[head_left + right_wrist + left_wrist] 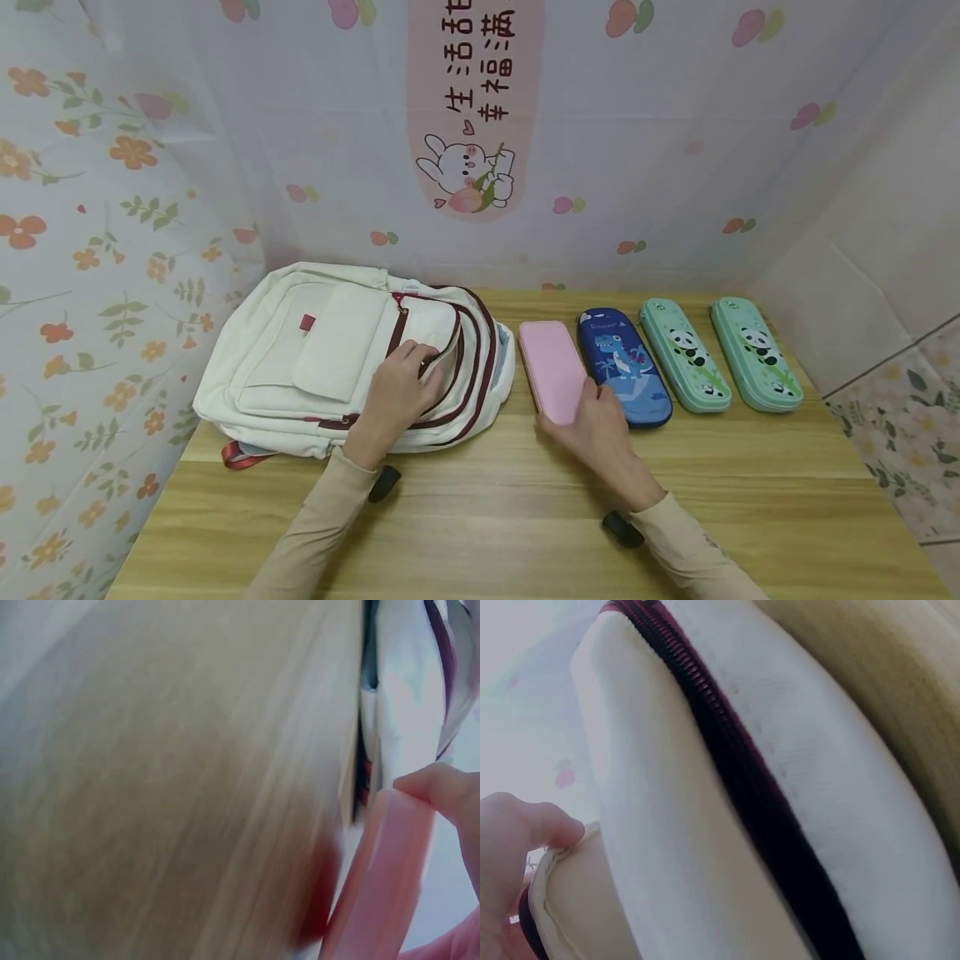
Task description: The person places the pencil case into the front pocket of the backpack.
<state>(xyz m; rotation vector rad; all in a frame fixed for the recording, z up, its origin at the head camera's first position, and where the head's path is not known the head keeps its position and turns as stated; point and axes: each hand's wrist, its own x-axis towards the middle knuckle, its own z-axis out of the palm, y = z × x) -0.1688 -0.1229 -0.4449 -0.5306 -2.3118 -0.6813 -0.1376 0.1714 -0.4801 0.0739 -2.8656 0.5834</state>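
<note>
A white backpack [337,333] with dark red zippers lies on the table at the left. My left hand [401,392] is at its front pocket and pinches the pocket's edge, holding the pocket [585,892] partly open. At the near end of a pink pencil case [553,367], my right hand [596,425] grips it between thumb and fingers. The right wrist view shows the thumb on the end of this case [390,870]. Directly right of it lies a dark blue dinosaur pencil case [626,367].
Two mint green panda pencil cases [686,354] lie side by side farther right on the wooden table [480,517]. A patterned cloth wall [330,133] stands behind the table and along the left side. A red strap loop [243,457] sticks out from the backpack's near side.
</note>
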